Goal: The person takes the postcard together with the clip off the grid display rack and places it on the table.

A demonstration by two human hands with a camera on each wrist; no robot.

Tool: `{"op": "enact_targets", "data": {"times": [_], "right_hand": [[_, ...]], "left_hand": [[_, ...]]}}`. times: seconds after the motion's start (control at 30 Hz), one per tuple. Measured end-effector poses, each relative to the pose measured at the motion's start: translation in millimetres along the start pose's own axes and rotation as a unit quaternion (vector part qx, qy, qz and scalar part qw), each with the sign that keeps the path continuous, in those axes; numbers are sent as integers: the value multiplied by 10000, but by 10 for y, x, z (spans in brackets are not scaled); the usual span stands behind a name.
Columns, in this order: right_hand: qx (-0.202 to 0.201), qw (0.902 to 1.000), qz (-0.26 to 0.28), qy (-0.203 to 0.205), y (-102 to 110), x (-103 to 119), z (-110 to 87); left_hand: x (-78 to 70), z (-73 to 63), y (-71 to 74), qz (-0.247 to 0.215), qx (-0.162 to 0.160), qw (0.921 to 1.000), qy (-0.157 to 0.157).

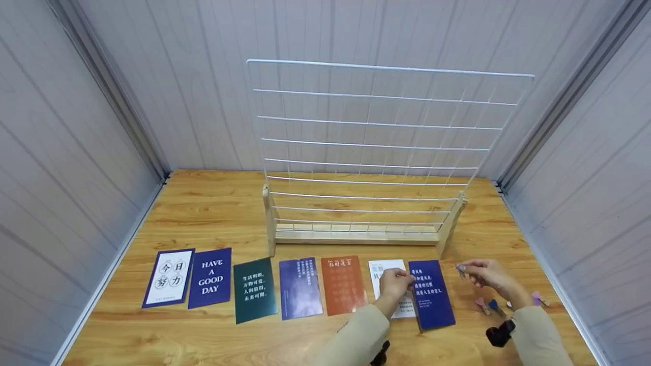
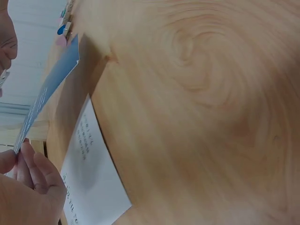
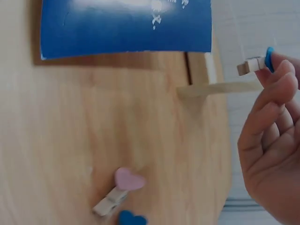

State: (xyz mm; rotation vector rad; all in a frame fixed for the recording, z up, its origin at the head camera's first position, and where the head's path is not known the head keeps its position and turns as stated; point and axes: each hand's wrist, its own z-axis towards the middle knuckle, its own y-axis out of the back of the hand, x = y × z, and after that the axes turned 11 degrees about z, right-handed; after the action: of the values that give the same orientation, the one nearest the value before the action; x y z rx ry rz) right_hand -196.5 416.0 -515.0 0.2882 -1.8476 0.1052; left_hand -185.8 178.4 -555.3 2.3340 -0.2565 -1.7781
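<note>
My left hand (image 1: 394, 290) pinches the left edge of a dark blue card (image 1: 432, 300) with white writing; in the left wrist view the card (image 2: 54, 82) is tilted up off the table. Under that hand a white card (image 2: 93, 164) lies flat, partly covered by it in the head view. To the right, my right hand (image 1: 488, 278) holds a small wooden clothespin (image 3: 253, 65) with a blue decoration between thumb and fingertips, its wooden end pointing toward the blue card. Below this hand lie a pink heart clothespin (image 3: 123, 187) and a blue heart clothespin (image 1: 495, 306).
A white wire grid rack (image 1: 376, 123) on a wooden stand (image 1: 356, 237) rises behind the cards. Leftward in a row lie orange (image 1: 346, 284), purple (image 1: 300, 290), green (image 1: 255, 290) and further cards. Another clothespin (image 1: 539, 299) lies by the right sleeve. Panel walls enclose the table.
</note>
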Motion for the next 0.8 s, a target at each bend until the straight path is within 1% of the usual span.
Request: {"op": "enact_targets", "data": {"times": [0.1, 0.3, 0.4, 0.53, 0.67, 0.8], "right_hand": [[250, 9994, 12, -238, 36, -108, -21], [709, 9962, -41, -501, 129, -318, -79], [715, 9950, -167, -675, 152, -375, -116], [578, 9935, -331, -920, 175, -429, -165], [326, 9935, -495, -975, 180, -463, -172], [198, 9936, -632, -917, 164, -471, -172]], "left_hand": [[22, -23, -5, 20, 28, 10000, 59], [25, -96, -28, -23, 182, 9997, 140], [21, -110, -30, 9, 265, 9995, 186], [16, -117, -43, 236, 356, 9989, 173], [-11, -117, -50, 575, 469, 9972, 83], [-46, -137, -71, 801, 706, 9942, 77]]}}
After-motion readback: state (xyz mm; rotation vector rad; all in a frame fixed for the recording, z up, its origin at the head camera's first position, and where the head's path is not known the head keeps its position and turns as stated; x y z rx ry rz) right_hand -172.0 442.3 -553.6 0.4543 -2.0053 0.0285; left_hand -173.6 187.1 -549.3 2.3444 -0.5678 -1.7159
